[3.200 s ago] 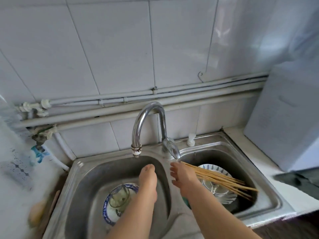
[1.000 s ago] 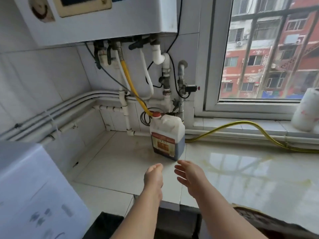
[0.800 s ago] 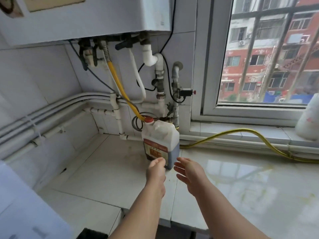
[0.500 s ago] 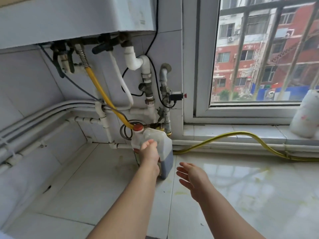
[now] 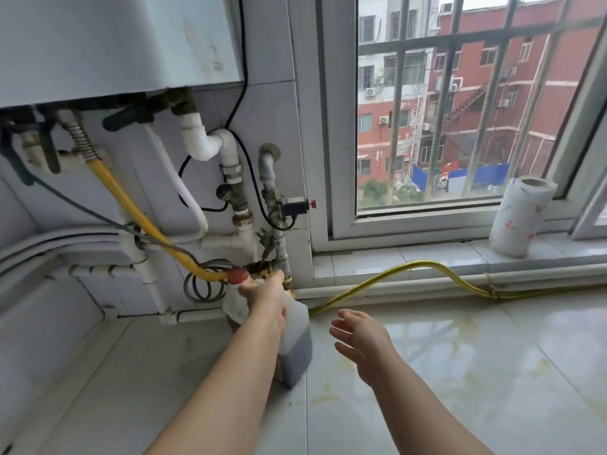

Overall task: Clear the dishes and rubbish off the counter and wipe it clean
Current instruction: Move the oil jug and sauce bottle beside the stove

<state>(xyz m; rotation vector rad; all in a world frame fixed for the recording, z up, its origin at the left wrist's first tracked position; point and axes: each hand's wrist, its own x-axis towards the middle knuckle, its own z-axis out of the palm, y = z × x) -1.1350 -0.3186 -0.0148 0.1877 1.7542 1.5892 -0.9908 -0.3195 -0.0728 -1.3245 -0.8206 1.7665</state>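
While we're leaning over the counter point(image 5: 476, 389), our left hand point(image 5: 264, 295) sits on top of the jug point(image 5: 295, 343). Its fingers are curled over the jug's shoulder right next to the red cap point(image 5: 237, 276), so it's got a proper grip on it. The jug has its base on the counter as far as we can see, with dark liquid in the lower part and cloudy white plastic above.

Our right hand point(image 5: 359, 336) hangs just right of the jug, palm turned toward it. The fingers are loose and spread, holding nothing and touching nothing.

Right of the jug and in front of it, the glossy counter has yellowish streaks point(image 5: 328, 399) on it. Behind the jug there's a mess of pipes point(image 5: 230, 165) and a wire coil point(image 5: 200, 284) against the wall. A yellow hose point(image 5: 410, 267) snakes off to the right along the foot of the sill point(image 5: 410, 254). The heater point(image 5: 115, 44) hangs above the jug. Way off right of the jug, a paper roll point(image 5: 519, 218) stands upright on the sill by the window point(image 5: 460, 110).
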